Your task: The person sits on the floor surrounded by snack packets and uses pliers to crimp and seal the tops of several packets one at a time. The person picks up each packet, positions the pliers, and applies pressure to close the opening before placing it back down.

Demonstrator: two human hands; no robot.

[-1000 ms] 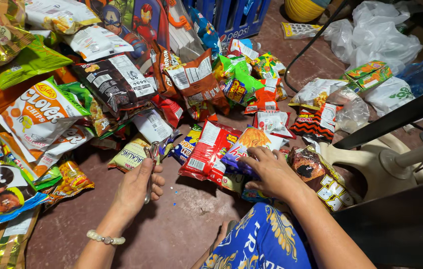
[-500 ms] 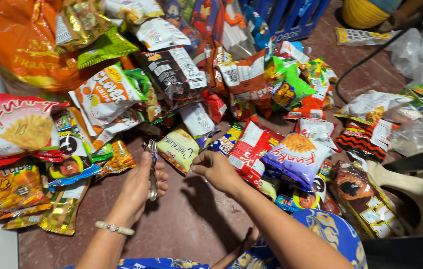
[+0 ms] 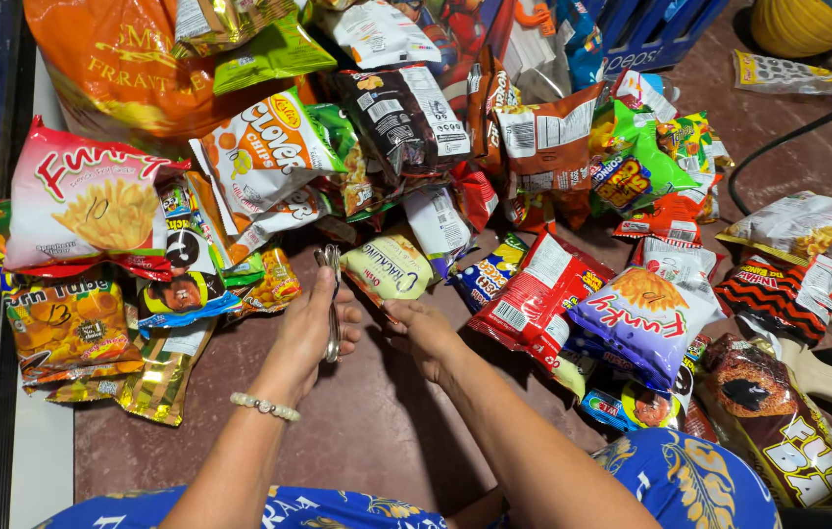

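Note:
My left hand (image 3: 310,328) grips a pair of metal scissors (image 3: 330,294), held upright with the blades pointing down past my palm. My right hand (image 3: 423,333) lies close beside it, fingers pinching the lower edge of a pale yellow snack packet (image 3: 389,266). Both hands rest over the dark red floor (image 3: 367,431), in front of a wide heap of snack bags. A bead bracelet (image 3: 264,406) circles my left wrist.
Snack packets spread across the floor: a pink chips bag (image 3: 83,201) and gold foil packs (image 3: 156,377) at left, a red packet (image 3: 532,294) and purple bag (image 3: 643,312) at right. A big orange bag (image 3: 122,69) lies behind. A black cable (image 3: 779,147) runs at right.
My right hand has drawn back from the red and purple packets on the right to the yellow packet beside my left hand. The view has shifted left.

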